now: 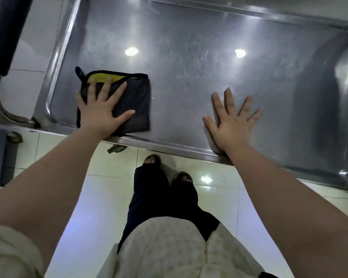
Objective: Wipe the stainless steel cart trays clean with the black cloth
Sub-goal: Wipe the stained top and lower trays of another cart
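No text, label or number can be read anywhere.

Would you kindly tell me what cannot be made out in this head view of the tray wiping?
- Tray: far-left corner cut off by the frame's top edge, head view.
- Black cloth: part hidden under the left hand; right edge motion-blurred.
- Steel beneath the right hand: covered by the palm.
- Any lower trays: hidden below this one.

tray [189,81] cut off top and right, cloth [137,101] partly under left hand [100,111]
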